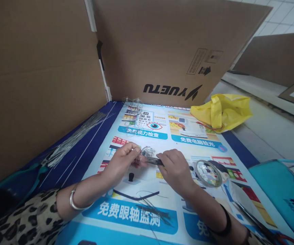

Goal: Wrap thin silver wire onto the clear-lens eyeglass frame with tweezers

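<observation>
Tall brown cardboard panel (39, 64) left, meets plain brown cardboard panel with upside-down black YUETU print (157, 44) at rear corner. White tiled surface (282, 15) top right; floor or wall, can't tell. Dim light.

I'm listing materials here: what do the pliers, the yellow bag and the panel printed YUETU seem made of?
Pliers: probably metal, from their dark grey sheen.
Yellow bag: soft and creased, perhaps nonwoven fabric or plastic.
YUETU panel: likely cardboard, matt brown with black carton-style printing.
</observation>
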Demonstrator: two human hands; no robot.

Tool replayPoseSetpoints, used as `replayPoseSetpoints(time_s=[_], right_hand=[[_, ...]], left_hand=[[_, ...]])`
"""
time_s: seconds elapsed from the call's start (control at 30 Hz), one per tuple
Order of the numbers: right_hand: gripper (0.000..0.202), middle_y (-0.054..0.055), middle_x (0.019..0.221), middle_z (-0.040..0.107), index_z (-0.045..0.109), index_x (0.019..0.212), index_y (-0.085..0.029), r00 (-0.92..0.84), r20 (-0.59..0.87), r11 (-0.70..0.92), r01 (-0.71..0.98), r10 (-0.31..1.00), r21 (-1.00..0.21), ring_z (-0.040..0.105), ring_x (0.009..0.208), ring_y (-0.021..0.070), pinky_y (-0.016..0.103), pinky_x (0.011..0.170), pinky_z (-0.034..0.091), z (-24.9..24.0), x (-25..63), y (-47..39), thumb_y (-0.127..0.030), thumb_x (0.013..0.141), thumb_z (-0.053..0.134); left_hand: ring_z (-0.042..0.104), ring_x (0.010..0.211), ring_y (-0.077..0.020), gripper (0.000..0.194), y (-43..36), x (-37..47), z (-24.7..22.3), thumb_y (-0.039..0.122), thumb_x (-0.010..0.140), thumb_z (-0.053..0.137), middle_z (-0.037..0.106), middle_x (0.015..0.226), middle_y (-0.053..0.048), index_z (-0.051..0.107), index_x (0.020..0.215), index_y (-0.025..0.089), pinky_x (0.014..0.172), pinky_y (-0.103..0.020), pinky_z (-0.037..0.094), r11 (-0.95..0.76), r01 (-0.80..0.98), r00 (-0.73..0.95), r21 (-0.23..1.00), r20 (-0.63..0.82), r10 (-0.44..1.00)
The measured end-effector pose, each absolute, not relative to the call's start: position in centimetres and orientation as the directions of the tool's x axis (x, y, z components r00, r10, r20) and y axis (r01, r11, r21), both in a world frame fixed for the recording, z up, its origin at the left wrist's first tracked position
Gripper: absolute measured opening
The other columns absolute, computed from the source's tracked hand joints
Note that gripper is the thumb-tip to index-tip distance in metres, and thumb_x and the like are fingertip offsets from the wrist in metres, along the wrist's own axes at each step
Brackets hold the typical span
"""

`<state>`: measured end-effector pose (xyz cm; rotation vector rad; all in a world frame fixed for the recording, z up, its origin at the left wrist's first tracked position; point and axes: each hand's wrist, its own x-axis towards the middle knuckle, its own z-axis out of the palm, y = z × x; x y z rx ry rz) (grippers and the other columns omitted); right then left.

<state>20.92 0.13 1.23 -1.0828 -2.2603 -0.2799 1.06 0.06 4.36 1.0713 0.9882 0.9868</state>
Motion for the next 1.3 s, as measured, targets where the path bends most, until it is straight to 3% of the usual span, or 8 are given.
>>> replayPoseSetpoints(time_s=[0.13,0.4,1.0,1.3], right_hand=[[0.015,0.007,0.078,0.058,0.062,0.093,-0.014,-0.529,0.616,0.588,0.799,0.584,0.129,0.047,0.077,0.0192,0.034,0.070,0.036,1.7,21.1,0.2,-0.017,0.081,0.053],[0.019,0.006,0.080,0.060,0.060,0.099,-0.014,-0.602,0.643,0.543,0.774,0.474,0.325,0.046,0.079,0.0196,0.036,0.072,0.034,2.5,21.3,0.0,-0.015,0.080,0.055],[0.019,0.005,0.078,0.059,0.059,0.101,-0.017,-0.639,0.595,0.568,0.750,0.488,0.339,0.045,0.076,0.0181,0.035,0.071,0.032,2.3,21.4,-0.2,-0.014,0.085,0.050],[0.018,0.005,0.077,0.058,0.060,0.100,-0.017,-0.640,0.589,0.575,0.748,0.493,0.331,0.044,0.074,0.0177,0.035,0.068,0.031,2.2,21.3,-0.1,-0.014,0.085,0.049]], left_hand=[[0.066,0.066,-0.0155,0.025,0.0,1.2,4.1,0.040,0.084,0.050,0.065,0.072,-0.001,0.046,0.077,0.017,0.057,-0.023,0.044,0.212,-0.143,0.261,0.967,-0.169,0.950],[0.064,0.064,-0.0142,0.022,0.0,1.2,4.5,0.035,0.083,0.052,0.061,0.066,0.001,0.046,0.072,0.017,0.054,-0.022,0.042,0.194,-0.084,0.219,0.977,-0.172,0.960],[0.066,0.062,-0.0148,0.024,-0.1,1.3,4.1,0.038,0.082,0.053,0.062,0.069,0.001,0.047,0.073,0.017,0.053,-0.022,0.042,0.268,-0.134,0.208,0.954,-0.237,0.949],[0.063,0.059,-0.0124,0.023,-0.1,1.3,4.4,0.036,0.084,0.049,0.060,0.067,0.001,0.045,0.071,0.017,0.053,-0.022,0.041,0.208,-0.058,0.226,0.976,-0.190,0.955]])
